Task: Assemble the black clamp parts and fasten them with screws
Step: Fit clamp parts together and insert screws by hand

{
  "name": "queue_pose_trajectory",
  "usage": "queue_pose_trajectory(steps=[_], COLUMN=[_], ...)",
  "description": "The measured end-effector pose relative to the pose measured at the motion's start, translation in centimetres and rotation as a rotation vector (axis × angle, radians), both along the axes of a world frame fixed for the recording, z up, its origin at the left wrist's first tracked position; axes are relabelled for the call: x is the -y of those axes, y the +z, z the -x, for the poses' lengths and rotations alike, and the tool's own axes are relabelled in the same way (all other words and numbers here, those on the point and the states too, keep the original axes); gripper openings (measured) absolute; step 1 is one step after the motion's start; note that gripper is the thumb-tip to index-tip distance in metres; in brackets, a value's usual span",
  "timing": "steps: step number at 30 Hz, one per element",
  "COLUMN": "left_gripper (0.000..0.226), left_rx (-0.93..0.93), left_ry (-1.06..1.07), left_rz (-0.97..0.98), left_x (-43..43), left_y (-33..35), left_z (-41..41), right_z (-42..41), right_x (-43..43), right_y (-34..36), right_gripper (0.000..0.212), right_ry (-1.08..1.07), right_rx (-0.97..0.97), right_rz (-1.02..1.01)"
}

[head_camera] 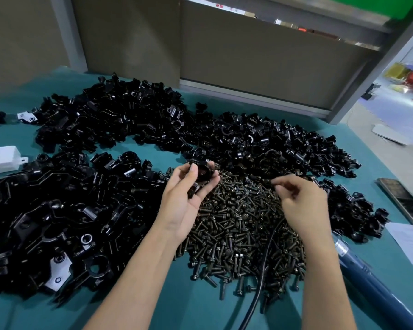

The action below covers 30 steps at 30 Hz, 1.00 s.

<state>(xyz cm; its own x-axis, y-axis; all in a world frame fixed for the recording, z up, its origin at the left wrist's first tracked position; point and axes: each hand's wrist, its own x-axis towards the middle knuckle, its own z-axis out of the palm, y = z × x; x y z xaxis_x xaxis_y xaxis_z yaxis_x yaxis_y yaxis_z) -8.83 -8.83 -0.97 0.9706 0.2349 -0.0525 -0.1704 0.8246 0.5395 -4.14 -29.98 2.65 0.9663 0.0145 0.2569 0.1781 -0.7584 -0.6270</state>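
Left hand is raised palm-up, forearm reaching in from lower centre, thumb and fingertips gripping a black clamp part above the far edge of the pile of screws. Right hand hovers palm-down over the same pile, just right of the part, fingers curled and tips pinched; motion blur hides whether they hold a screw. Loose clamp heaps ring the screws on the table.
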Motion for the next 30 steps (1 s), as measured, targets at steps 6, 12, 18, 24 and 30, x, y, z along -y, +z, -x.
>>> queue_pose_trajectory(steps=[6,12,18,24,30], left_gripper=[0.008,0.011,0.021,0.018,0.015], left_rx=[-0.015,-0.016,0.010,-0.004,-0.023], left_ry=[0.034,0.033,0.022,0.026,0.011], left_rz=[0.027,0.015,-0.017,-0.059,-0.093], left_x=[-0.2,-0.3,-0.2,0.1,0.3], left_y=[-0.1,-0.1,-0.2,-0.3,-0.3], left_z=[-0.1,-0.1,-0.1,-0.1,0.0], right_z=[0.2,0.0,-0.7,-2.0,-2.6], right_x=[-0.2,-2.3,-4.0,-5.6,-5.5], right_y=[0.1,-0.3,0.5,1.7,2.1], right_gripper=[0.029,0.020,0.018,0.019,0.019], right_ry=[0.095,0.261,0.312,0.300,0.426], right_rx=[-0.016,-0.027,-0.102,-0.160,-0.150], right_rz=[0.008,0.185,0.409,0.646,0.781])
